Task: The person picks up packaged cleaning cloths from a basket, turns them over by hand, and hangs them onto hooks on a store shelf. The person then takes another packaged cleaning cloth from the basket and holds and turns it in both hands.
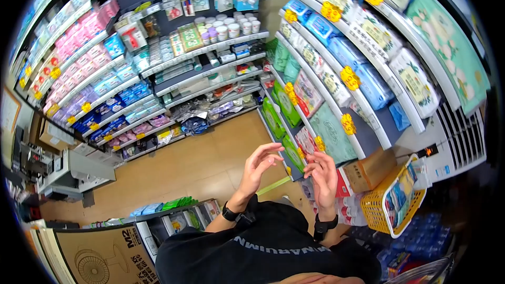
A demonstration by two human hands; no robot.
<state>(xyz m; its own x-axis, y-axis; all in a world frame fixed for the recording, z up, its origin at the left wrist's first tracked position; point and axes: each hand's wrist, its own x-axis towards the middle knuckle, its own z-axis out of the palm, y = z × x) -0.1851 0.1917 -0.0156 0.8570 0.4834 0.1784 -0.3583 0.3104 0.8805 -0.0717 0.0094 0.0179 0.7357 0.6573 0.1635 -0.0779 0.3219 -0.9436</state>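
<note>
The person's left hand (259, 167) is raised in front of the black T-shirt (247, 255); its fingers are softly bent and point toward the other hand, with the thumb kept a little apart below them. The right hand (322, 179) is raised also, more upright, its fingers curled and inclined toward the left one. Between the two hands there is a gap. I see nothing inside them: both grips are loose and empty. Each wrist wears a black band (325, 226).

Nearest to the fingertips, in my view, are the green packets (292, 154), which lie on the lowest level of the right-hand shelving (380, 132). Whether the right hand touches anything there, I cannot tell. Beyond this hand, on its outer side, are a brown carton (369, 169) and, just beside it, a yellow basket (373, 214) which holds colourful packages (398, 200).
</note>
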